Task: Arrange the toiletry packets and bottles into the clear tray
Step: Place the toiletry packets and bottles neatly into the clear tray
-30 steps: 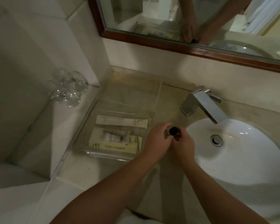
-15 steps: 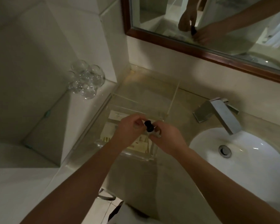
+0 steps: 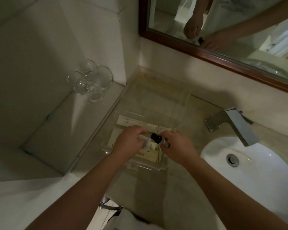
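— Two hands low over the near end of the clear tray (image 3: pixel 146 166); the right hand (image 3: pixel 176 145) wrapped round a small bottle (image 3: pixel 156 139), dark cap pointing left, body tilted and half hidden under the fingers.
— And the left hand (image 3: pixel 131 141)?
— Knuckles up, fingers curled down at a white tube (image 3: pixel 145 143) just beside the cap. Pinching it or only touching: cannot tell.
— Bottle in the tray yet?
— Held over the near right part, above the yellowish packet (image 3: pixel 150 154). Touching it or not, hard to say.
— Different from a second ago?
— Yes. Back then held over the counter right of the tray, close to the basin rim, cap up. Half a second ago carried left over the tray, left fingers at the cap. Now lower and tipped over, left fingers off the cap and down by the tube.
— Anything else in there?
— A long white packet (image 3: pixel 130 122) lying crosswise just beyond the hands, same spot as before.
— Room to move?
— Far half of the tray open, past a divider. Near rim right below the wrists. Right wall just beside the right hand, then counter (image 3: pixel 194 113), then basin (image 3: pixel 264 171) and tap (image 3: pixel 238 128). Left of the tray a raised ledge (image 3: pixel 83 123), with a cluster of glasses (image 3: pixel 91 80) at its far end, well apart from the hands.
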Demonstrator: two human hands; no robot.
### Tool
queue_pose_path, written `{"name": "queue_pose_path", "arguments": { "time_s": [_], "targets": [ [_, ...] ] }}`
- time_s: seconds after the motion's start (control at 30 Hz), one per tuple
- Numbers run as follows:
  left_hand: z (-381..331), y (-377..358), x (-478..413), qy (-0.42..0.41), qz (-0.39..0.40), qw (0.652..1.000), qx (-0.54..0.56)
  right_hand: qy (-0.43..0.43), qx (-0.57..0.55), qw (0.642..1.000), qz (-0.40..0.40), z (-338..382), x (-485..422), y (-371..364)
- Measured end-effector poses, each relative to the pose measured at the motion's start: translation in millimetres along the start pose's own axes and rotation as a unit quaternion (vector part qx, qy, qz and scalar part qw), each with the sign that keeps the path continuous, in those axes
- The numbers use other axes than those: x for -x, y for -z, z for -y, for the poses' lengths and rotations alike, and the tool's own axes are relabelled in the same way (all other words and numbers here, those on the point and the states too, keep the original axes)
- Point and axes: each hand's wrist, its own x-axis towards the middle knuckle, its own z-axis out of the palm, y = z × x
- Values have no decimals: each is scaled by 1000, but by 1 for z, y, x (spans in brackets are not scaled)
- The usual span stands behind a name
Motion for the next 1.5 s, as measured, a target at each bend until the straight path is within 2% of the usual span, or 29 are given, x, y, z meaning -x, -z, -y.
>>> {"name": "queue_pose_path", "arguments": {
  "time_s": [0.17, 0.3, 0.47, 0.53, 0.7, 0.9, 1.2, 1.5],
  "targets": [
    [9, -4, 3, -44, 4, 998, -50, 15, 42, 999, 13, 3, 3, -6],
    [13, -8, 5, -54, -1, 997, -49, 11, 59, 998, 14, 6, 6, -10],
    [13, -8, 6, -60, -3, 995, -74, -11, 80, 996, -25, 5, 3, -11],
    [13, -9, 6, -64, 4, 994, -87, -11, 93, 996, -14, 7, 2, -12],
    [15, -12, 5, -74, 42, 982, -166, -9, 114, 993, -2, 12, 2, -16],
    [19, -14, 4, -80, 44, 970, -226, -25, 130, 991, -4, 17, 0, -16],
    [39, -9, 8, -103, -17, 975, -195, -30, 140, 990, -4, 20, 0, -19],
    [39, -7, 10, -108, 15, 983, -147, -29, 142, 989, -4, 20, 0, -26]
  ]
}}
